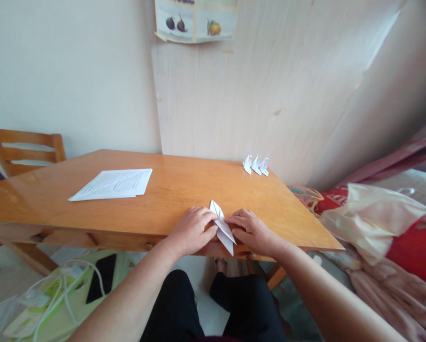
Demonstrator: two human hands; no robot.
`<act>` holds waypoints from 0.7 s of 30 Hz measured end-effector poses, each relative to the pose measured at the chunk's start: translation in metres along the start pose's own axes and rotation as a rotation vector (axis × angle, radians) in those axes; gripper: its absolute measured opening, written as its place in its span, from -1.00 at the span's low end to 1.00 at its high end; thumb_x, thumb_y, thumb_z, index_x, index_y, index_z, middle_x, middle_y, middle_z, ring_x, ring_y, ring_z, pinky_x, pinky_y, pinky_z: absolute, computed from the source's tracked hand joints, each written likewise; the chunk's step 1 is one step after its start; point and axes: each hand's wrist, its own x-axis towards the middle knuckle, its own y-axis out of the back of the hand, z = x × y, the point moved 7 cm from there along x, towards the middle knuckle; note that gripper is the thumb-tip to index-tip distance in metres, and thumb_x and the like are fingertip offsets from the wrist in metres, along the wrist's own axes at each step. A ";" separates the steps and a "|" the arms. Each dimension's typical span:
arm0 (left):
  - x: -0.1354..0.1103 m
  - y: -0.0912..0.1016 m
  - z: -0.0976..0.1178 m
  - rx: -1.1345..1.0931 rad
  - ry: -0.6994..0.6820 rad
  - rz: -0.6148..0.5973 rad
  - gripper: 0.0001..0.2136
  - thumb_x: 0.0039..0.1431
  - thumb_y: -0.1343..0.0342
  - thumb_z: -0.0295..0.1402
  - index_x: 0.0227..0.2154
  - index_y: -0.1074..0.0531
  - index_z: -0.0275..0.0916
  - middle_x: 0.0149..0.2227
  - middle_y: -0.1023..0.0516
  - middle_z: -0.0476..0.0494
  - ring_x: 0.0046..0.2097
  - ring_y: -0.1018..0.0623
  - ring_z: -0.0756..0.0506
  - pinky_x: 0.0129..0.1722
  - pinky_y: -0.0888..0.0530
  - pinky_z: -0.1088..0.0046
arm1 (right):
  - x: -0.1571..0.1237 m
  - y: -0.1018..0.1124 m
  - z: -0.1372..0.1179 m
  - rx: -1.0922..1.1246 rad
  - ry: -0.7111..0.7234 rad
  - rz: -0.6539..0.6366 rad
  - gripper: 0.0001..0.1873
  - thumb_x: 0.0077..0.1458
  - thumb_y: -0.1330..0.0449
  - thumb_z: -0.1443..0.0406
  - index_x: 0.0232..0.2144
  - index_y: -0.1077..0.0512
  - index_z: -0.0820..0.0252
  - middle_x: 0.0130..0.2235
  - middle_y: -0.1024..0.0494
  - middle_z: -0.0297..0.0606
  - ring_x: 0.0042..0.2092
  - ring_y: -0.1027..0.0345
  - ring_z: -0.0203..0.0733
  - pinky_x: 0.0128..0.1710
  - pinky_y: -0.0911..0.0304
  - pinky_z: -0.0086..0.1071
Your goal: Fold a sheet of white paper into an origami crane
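A folded piece of white paper (223, 227), long and pointed at both ends, is held between my two hands over the table's front edge. My left hand (195, 229) pinches its left side with thumb and fingertips. On the opposite side, my right hand (251, 229) grips the paper in the same way, thumb below the fingers. Creases and a loose lower flap show on the paper, which hangs slightly past the edge. Three small folded white paper figures (256, 165) stand in a row at the table's back right corner.
A stack of printed sheets (113, 184) lies on the left of the wooden table (184, 180). Bags and cloth (377, 213) are heaped at the right. Below left, a dark phone (101, 278) and white cables rest on a green surface. A wooden chair (27, 147) stands far left.
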 end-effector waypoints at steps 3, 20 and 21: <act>0.000 -0.001 0.001 0.012 -0.014 0.016 -0.80 0.34 -0.02 -0.31 -0.09 -0.48 -0.18 -0.08 -0.55 -0.16 -0.01 -0.48 -0.18 0.04 -0.40 0.23 | 0.000 0.000 0.001 0.013 -0.001 0.000 -0.67 0.24 -0.08 0.43 -0.06 -0.56 0.10 -0.17 -0.53 -0.19 -0.12 -0.37 -0.13 -0.06 -0.28 -0.28; -0.002 -0.003 0.002 0.006 -0.070 0.094 -0.82 0.31 -0.07 -0.38 -0.11 -0.52 -0.16 -0.06 -0.60 -0.13 -0.02 -0.53 -0.19 0.03 -0.39 0.21 | 0.000 0.000 0.002 0.025 0.026 -0.004 -0.57 0.13 -0.11 0.48 0.00 -0.55 0.13 -0.12 -0.54 -0.15 -0.07 -0.37 -0.09 0.00 -0.28 -0.24; -0.002 -0.003 0.001 0.007 -0.065 0.104 -0.82 0.28 -0.09 -0.39 -0.10 -0.51 -0.17 -0.05 -0.60 -0.14 -0.01 -0.52 -0.20 0.04 -0.39 0.20 | 0.000 0.000 0.003 0.028 0.021 -0.002 -0.57 0.13 -0.11 0.48 0.00 -0.55 0.13 -0.13 -0.54 -0.15 -0.08 -0.37 -0.09 -0.01 -0.28 -0.25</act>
